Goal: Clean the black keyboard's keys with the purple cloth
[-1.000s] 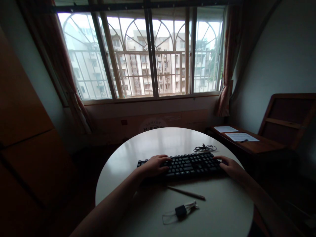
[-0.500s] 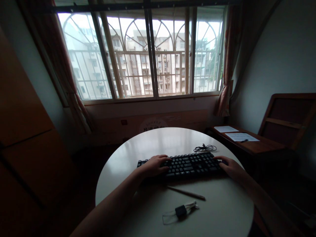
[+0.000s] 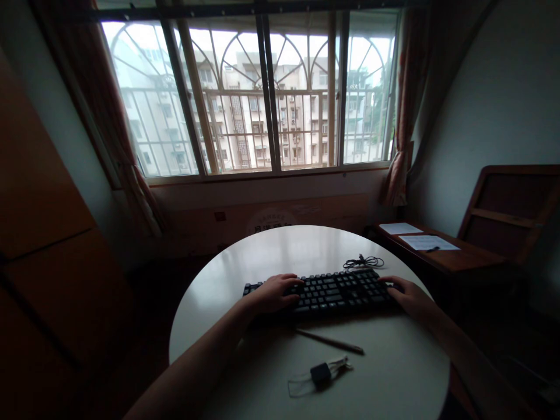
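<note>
A black full-size keyboard [image 3: 326, 294] lies across the white round table. My left hand [image 3: 275, 293] rests palm down over its left part, fingers extended across the keys and thumb apart. At the keyboard's right end is my right hand [image 3: 409, 294], with a finger over the top and the thumb on the near side, around the dark corner; its other fingers are hidden. Nearer me lies a thin, pointed, pen-like tool [image 3: 331, 341]. Below it sits a keycap puller [image 3: 321, 374] with a black block, a wire loop at one end and pale prongs at the other.
A coiled black cable [image 3: 364, 262] lies behind the keyboard's right part. The round table [image 3: 210, 344] has a curved edge. To the right, a wooden chair [image 3: 472, 256] bears papers [image 3: 426, 242] and a dark pen. A barred window [image 3: 266, 116] stands ahead, a cabinet [image 3: 48, 280] left.
</note>
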Tool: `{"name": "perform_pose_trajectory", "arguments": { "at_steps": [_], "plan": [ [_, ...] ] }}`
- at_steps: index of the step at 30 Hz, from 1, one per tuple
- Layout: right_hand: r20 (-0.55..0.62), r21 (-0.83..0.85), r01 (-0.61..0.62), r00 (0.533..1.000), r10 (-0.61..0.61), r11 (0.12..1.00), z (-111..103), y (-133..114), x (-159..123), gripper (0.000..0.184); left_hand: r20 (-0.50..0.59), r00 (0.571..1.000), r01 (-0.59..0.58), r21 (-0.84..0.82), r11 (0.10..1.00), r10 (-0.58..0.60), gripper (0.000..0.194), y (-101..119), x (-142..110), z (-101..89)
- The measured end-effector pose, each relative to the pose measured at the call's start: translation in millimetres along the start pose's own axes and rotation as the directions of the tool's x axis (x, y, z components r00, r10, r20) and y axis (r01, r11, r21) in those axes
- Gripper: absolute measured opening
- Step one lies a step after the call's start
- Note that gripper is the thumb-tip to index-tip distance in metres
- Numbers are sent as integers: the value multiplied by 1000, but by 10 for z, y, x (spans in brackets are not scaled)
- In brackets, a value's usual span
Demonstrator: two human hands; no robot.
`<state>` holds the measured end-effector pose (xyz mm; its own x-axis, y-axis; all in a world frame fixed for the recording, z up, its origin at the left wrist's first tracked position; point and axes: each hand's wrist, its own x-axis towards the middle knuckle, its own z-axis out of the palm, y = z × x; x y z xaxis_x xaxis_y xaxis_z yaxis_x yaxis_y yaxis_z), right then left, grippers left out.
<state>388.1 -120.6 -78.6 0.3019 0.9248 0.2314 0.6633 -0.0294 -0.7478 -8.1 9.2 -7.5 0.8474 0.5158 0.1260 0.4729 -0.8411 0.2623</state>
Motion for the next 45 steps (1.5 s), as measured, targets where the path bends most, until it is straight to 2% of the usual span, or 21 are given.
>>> {"name": "perform_pose_trajectory", "arguments": {
  "at_steps": [21,45],
  "plan": [
    [3,1,19,1000,-19,1000,-9,2,-8,45,0,1000,-24,-11,1000,24,46,15,4,-15],
    [-2,3,13,1000,-13,1000,-9,-26,-26,44,5,1000,0,-11,1000,0,47,37,0,-33]
  ]
}}
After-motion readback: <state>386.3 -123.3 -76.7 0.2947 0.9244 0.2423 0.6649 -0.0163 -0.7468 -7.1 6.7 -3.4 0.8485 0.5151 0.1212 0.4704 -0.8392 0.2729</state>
